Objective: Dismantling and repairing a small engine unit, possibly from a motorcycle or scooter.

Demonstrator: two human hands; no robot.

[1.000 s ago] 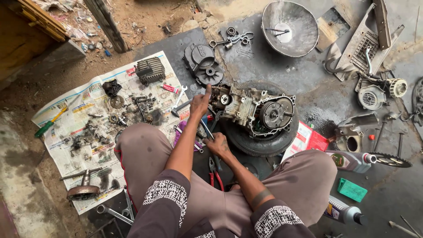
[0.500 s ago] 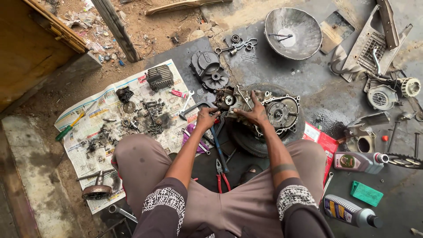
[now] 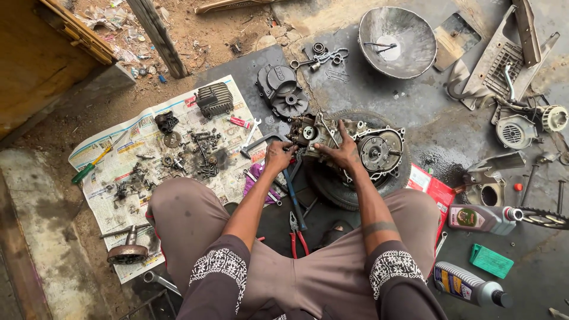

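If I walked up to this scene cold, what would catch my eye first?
Most likely the engine in the middle, resting on a tyre, with the left hand and right hand both on it. Next, the newspaper to the left, strewn with small greasy parts and a finned cylinder. Then the big metal bowl at the top and two oil bottles at the lower right.

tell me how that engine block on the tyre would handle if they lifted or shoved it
The engine block looks like solid cast metal, so probably heavy and rigid. It rests on a tyre, so a shove might rock it. Its oily-looking surfaces could be slippery for both hands.
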